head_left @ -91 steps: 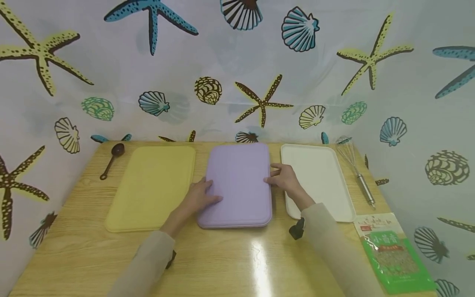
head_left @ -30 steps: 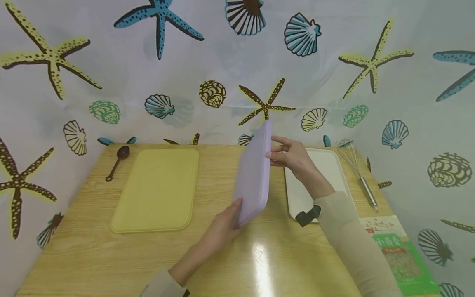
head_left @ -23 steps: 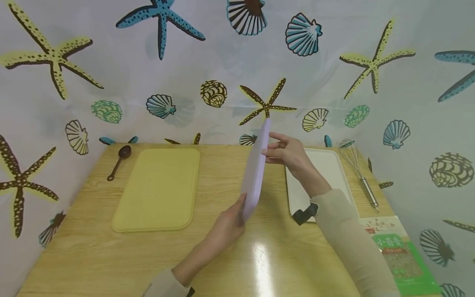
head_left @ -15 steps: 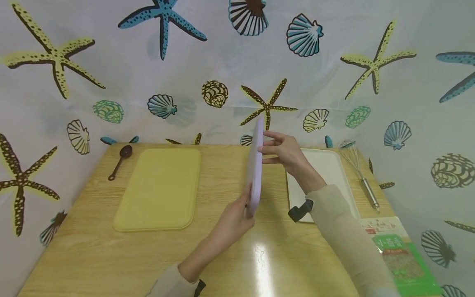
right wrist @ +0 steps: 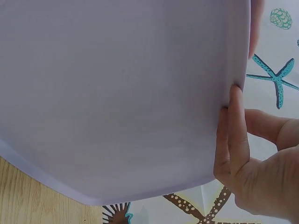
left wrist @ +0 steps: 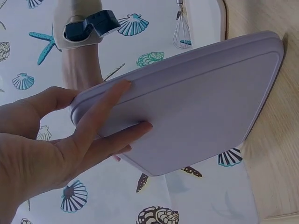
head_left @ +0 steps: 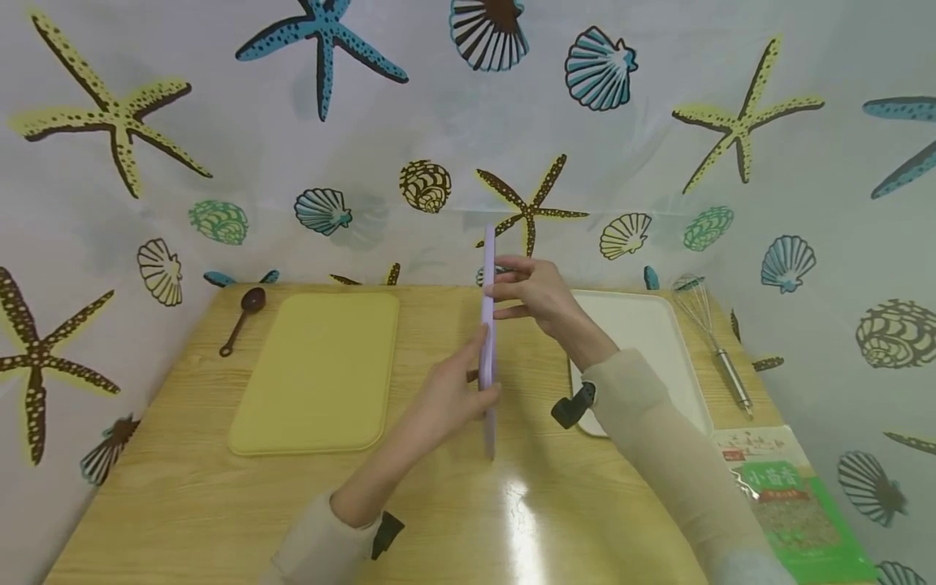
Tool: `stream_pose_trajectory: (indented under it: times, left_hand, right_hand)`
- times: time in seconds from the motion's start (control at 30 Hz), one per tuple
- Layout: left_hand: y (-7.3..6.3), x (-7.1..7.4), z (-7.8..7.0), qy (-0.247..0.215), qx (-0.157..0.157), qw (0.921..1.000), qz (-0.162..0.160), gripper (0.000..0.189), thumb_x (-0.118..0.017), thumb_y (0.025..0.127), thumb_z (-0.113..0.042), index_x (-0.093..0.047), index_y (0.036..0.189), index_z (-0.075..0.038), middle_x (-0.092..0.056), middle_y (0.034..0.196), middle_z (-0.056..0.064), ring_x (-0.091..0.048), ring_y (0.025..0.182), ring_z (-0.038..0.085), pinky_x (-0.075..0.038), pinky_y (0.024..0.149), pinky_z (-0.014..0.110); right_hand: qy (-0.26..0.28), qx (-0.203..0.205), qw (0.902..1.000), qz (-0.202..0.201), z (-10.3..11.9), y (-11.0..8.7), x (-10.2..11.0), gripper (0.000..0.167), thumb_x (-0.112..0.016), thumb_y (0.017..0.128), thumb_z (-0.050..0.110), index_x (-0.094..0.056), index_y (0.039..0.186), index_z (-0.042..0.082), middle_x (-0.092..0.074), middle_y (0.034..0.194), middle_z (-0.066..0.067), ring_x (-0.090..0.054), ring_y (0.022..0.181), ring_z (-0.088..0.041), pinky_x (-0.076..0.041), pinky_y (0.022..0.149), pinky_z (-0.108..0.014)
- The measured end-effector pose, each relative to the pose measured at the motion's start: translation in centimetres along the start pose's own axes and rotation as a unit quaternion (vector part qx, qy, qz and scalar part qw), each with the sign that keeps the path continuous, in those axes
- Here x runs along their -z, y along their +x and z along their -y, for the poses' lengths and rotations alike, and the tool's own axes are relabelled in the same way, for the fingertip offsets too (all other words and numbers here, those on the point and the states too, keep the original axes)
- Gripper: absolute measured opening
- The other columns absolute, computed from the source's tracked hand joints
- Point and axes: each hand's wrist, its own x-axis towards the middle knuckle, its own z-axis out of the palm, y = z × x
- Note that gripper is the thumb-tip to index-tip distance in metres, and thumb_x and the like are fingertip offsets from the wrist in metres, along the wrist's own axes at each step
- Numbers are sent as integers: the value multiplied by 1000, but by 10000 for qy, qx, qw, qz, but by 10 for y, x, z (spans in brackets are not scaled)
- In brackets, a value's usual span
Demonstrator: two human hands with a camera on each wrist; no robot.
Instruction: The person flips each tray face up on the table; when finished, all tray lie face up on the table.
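A lilac tray [head_left: 488, 268] stands on its edge over the middle of the table, seen almost edge-on from the head. My left hand [head_left: 457, 386] grips its upper rim on the near part, thumb on one side and fingers on the other. Farther back along the same rim, my right hand [head_left: 537, 294] pinches it from the right. The left wrist view shows the tray's flat face with a raised border [left wrist: 201, 102], its low corner close to the tabletop. In the right wrist view the other, recessed face [right wrist: 117, 102] fills most of the picture.
On the wooden table [head_left: 183, 504], a yellow tray [head_left: 318, 374] lies left with a dark brown spoon [head_left: 244, 317] beyond it. To the right are a white tray [head_left: 636, 341], a whisk [head_left: 720, 353] and a green-and-white packet [head_left: 797, 504]. A shell-print curtain [head_left: 453, 106] rises behind.
The lilac tray lay flat between the other trays, was lifted and tipped onto its edge. It has since swung left to near vertical, and both hands have moved left with it.
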Motion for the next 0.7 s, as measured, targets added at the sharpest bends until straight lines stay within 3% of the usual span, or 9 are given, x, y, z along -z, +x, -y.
stream_pose_trajectory:
  times: [0.13,0.27,0.33,0.47,0.57,0.7]
  left_hand:
    - [2,6,-5,-399,270,9988,14,74,-60,89,0,-23,152,-5,-31,151,23,-50,121,44,-60,68,32]
    - [2,9,-4,-310,197,9993,-119,71,-61,88,0,-26,150,1,-35,147,28,-53,117,46,-60,66,33]
    - [3,12,-1,-292,208,9991,-232,71,-61,87,1,-27,149,2,-37,145,29,-54,115,47,-60,66,33]
    - [5,21,8,-425,345,9976,-421,73,-59,83,6,-27,149,3,-37,144,31,-55,113,48,-60,64,32]
    - [7,29,15,-569,464,9962,-466,74,-57,81,8,-26,149,4,-36,145,30,-55,113,48,-60,64,32]
    - [11,37,23,-886,595,9934,-430,76,-55,82,8,-22,150,4,-36,147,26,-57,113,44,-60,66,32]
  right_hand:
    - [-112,81,9999,70,0,2,-1,54,-68,88,1,-50,139,3,-58,107,-14,-65,87,-22,-60,73,-38]
    - [-532,131,9985,-62,-11,5,4,45,-59,97,26,-52,136,4,-61,116,-21,-66,94,-33,-60,72,-41]
    - [-927,27,9955,-195,-28,8,9,50,-51,100,38,-52,135,2,-61,119,-23,-65,97,-36,-59,73,-43]
    - [-2021,-393,9782,-262,-76,10,22,59,-39,103,44,-47,138,-2,-58,123,-24,-60,104,-38,-56,83,-47]
    - [-2687,-638,9609,-213,-107,9,26,63,-36,103,44,-40,142,-6,-51,134,-25,-51,119,-41,-47,98,-53]
    - [-2991,-749,9506,-363,-127,9,26,67,-38,103,44,-36,142,-10,-41,144,-27,-37,133,-44,-32,110,-54]
